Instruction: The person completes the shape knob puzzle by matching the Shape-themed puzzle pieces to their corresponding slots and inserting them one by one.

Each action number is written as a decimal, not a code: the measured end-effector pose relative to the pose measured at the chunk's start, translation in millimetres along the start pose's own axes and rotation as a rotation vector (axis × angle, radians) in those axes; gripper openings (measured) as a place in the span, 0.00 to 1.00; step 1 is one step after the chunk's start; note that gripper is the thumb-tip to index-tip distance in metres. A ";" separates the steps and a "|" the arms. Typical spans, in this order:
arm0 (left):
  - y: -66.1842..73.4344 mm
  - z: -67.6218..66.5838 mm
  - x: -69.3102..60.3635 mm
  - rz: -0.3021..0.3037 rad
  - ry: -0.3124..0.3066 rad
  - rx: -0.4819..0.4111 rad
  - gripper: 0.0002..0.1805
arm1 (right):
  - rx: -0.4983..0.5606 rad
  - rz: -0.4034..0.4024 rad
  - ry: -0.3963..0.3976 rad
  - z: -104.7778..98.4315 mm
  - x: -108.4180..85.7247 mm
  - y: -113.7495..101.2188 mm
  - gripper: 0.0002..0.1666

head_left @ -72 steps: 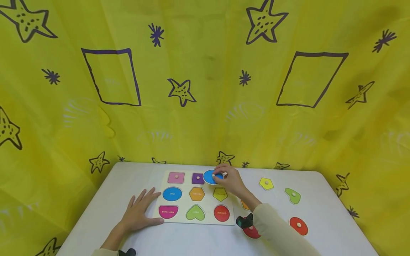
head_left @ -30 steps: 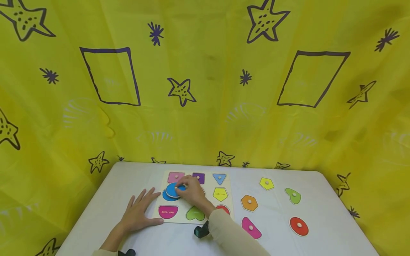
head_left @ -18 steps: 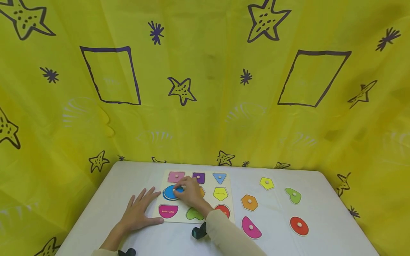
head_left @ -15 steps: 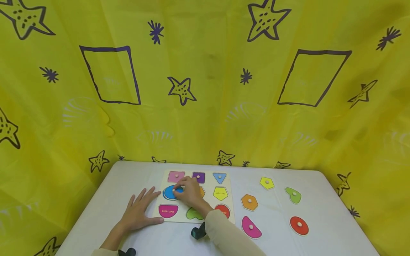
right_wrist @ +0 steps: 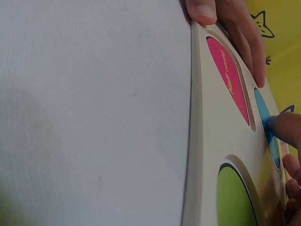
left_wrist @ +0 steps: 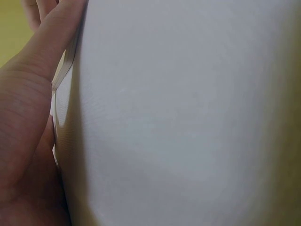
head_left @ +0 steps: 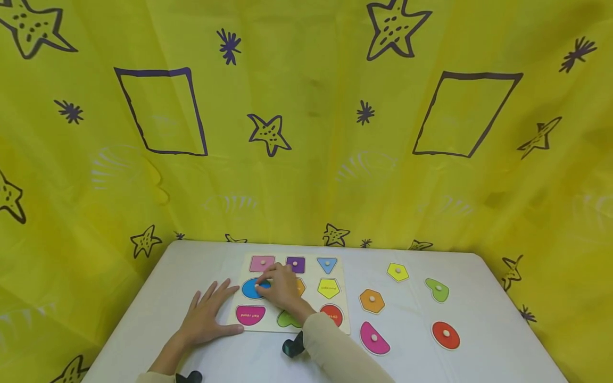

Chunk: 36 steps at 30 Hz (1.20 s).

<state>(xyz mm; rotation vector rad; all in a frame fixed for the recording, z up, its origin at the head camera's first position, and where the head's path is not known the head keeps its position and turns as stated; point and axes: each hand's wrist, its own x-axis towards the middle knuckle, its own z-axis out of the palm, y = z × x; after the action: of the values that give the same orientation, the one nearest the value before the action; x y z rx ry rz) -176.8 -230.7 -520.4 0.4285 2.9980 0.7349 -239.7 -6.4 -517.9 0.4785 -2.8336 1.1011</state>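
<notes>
My right hand (head_left: 284, 288) pinches the knob of a blue oval puzzle piece (head_left: 248, 288), which lies in the oval recess of the white peg puzzle board (head_left: 311, 300). The blue oval (right_wrist: 266, 123) looks level with the board in the right wrist view. My left hand (head_left: 205, 319) rests with spread fingers at the board's left edge, thumb near the front corner. A pink rectangle (head_left: 256, 264), purple square (head_left: 299, 265) and light blue triangle (head_left: 327, 260) with knobs sit in the far row. My right hand partly covers the hexagon and heart recesses.
Loose knobbed pieces lie right of the board: a yellow pentagon (head_left: 394, 271), orange hexagon (head_left: 367, 304), green heart (head_left: 434, 285), magenta half round (head_left: 371, 343) and red circle (head_left: 440, 340). A yellow curtain (head_left: 306, 175) hangs behind the white table (head_left: 210, 260).
My right hand has carried the blue oval leftward from above the far right of the board, lowering it into the oval recess. My left hand has stayed at the board's edge.
</notes>
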 end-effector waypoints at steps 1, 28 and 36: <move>0.4 -0.4 -0.3 0.000 0.000 -0.002 0.56 | -0.004 -0.001 0.000 0.3 0.1 -0.3 0.04; -3.4 4.9 0.1 0.031 0.041 -0.020 0.55 | -0.025 0.014 -0.026 -2.1 1.7 -2.0 0.04; -4.3 5.3 1.3 0.025 0.036 -0.032 0.56 | -0.009 -0.034 -0.131 -15.4 4.7 1.2 0.09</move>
<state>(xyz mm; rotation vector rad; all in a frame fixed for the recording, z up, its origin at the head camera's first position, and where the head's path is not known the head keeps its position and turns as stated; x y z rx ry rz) -178.7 -231.6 -527.0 0.4567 3.0147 0.8006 -245.3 3.4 -506.4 0.6176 -2.9284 1.0898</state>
